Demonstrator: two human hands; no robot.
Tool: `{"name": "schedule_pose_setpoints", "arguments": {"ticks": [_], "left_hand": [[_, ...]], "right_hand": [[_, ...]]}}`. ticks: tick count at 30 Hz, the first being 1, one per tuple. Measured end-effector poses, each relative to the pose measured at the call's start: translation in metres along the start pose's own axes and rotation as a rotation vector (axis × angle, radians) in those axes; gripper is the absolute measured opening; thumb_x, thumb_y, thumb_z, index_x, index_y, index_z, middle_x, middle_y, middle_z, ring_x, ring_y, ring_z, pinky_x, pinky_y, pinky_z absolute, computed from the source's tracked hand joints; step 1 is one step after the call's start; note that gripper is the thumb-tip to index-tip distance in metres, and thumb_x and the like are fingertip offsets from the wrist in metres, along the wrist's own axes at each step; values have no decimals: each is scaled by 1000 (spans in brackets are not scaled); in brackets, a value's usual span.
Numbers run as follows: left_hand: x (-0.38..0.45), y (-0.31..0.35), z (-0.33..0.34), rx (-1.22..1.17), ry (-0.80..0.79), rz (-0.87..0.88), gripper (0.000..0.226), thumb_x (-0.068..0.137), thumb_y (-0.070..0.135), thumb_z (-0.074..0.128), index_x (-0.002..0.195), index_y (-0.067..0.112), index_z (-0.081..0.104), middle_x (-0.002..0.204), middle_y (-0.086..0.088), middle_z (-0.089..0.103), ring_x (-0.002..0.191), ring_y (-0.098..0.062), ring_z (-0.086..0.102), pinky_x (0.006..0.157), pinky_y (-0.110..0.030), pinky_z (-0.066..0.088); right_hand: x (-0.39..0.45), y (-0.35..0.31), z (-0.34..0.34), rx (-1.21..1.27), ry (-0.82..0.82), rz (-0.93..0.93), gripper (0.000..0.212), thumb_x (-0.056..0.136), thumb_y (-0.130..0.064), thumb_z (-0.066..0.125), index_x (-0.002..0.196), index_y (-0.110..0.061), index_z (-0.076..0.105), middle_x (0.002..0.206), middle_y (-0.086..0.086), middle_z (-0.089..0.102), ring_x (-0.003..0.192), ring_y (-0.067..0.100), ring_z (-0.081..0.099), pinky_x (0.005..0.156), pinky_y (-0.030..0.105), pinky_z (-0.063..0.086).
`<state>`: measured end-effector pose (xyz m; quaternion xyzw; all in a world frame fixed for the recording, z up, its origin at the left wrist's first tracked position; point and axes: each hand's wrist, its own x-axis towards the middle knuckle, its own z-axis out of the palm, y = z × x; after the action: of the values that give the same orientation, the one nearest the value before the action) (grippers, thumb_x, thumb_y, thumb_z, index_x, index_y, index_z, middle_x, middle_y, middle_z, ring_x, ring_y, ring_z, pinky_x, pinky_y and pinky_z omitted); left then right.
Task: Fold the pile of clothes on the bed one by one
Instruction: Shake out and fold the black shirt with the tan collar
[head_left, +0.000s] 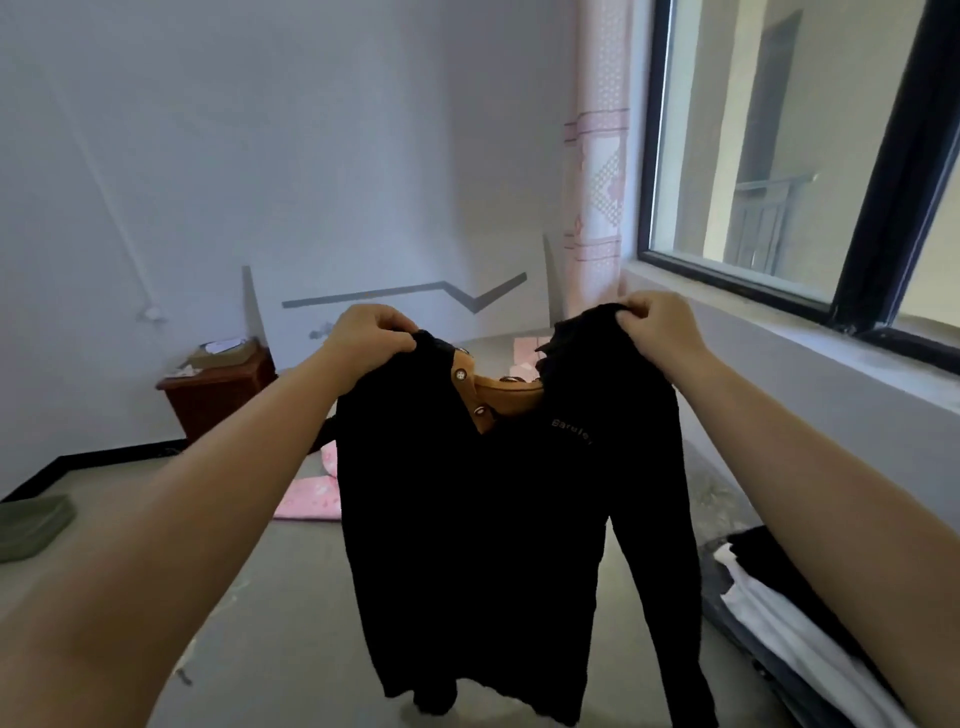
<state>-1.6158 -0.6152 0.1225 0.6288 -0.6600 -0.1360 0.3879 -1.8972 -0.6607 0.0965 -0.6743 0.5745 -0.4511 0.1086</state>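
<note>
Both bare arms reach forward; the left hand (370, 338) and right hand (657, 330) each pinch a shoulder of the black shirt (498, 519), which hangs above the grey bed (270, 597). Folded clothes (779, 613) lie at the right edge, under the window (779, 156). A wooden nightstand (218, 395) stands far left.

Soft daylight is let in through the window (769, 171) at right, the room is left dimmish, the black shirt (498, 519) is underexposed, and edges are bent by wide-angle distortion.
</note>
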Motion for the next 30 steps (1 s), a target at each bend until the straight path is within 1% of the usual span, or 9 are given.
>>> {"name": "schedule_pose_setpoints", "arguments": {"ticks": [3,5,7,11,15,21,24,27,30], "left_hand": [[-38,-20,-7,235,251,259,27,83,-5,54,106,1,66,108,-14,66,102,-27,58,88,-25,40],[-65,-28,-10,398,475,509,23,78,-9,56,97,-4,69,92,-18,69,82,-35,64,69,-36,51],[-86,-33,-19,570,626,685,19,74,-4,55,84,-3,71,77,-15,69,62,-30,64,49,-30,52],[-124,-37,-51,877,753,722,21,74,0,54,80,6,73,73,-8,69,56,-24,62,49,-24,49],[-178,-58,-92,903,900,785,21,83,1,52,82,6,72,76,-8,70,71,-22,51,63,-27,38],[-237,-80,-133,949,896,729,24,89,8,49,83,7,71,79,-5,71,76,-18,39,62,-28,33],[-245,-104,-141,1016,772,672,21,81,10,51,82,8,72,77,-5,70,77,-20,43,52,-29,41],[-245,-148,-142,1034,595,606,26,77,8,46,79,4,72,72,-8,68,62,-27,59,45,-25,45],[-242,-203,-129,1035,429,495,26,76,6,46,80,2,71,72,-11,68,58,-28,61,45,-27,47]], "right_hand": [[-32,-8,13,-52,275,-121,24,88,-6,49,102,-8,69,102,14,69,98,32,61,89,38,34],[-58,-19,20,-59,459,-266,23,82,0,50,90,-2,71,87,16,71,79,32,66,71,31,21],[-81,-37,23,-103,579,-408,21,76,3,50,80,0,71,72,14,70,64,29,65,62,28,9],[-120,-76,11,-176,731,-581,25,77,-1,45,73,-1,70,63,9,68,56,24,64,64,34,18],[-166,-104,-2,-194,815,-638,20,77,4,51,77,-2,70,66,9,68,58,24,63,65,34,19],[-211,-141,23,-185,714,-688,17,70,10,60,74,-3,70,63,8,67,55,24,61,65,34,19],[-214,-141,55,-210,580,-716,15,68,9,66,73,-4,71,63,8,68,56,23,62,66,33,20],[-211,-124,101,-220,400,-729,12,67,6,66,73,-3,71,62,11,67,54,26,62,65,34,33],[-209,-103,159,-192,167,-751,15,70,0,55,68,-1,70,57,15,63,45,29,59,49,27,45]]}}
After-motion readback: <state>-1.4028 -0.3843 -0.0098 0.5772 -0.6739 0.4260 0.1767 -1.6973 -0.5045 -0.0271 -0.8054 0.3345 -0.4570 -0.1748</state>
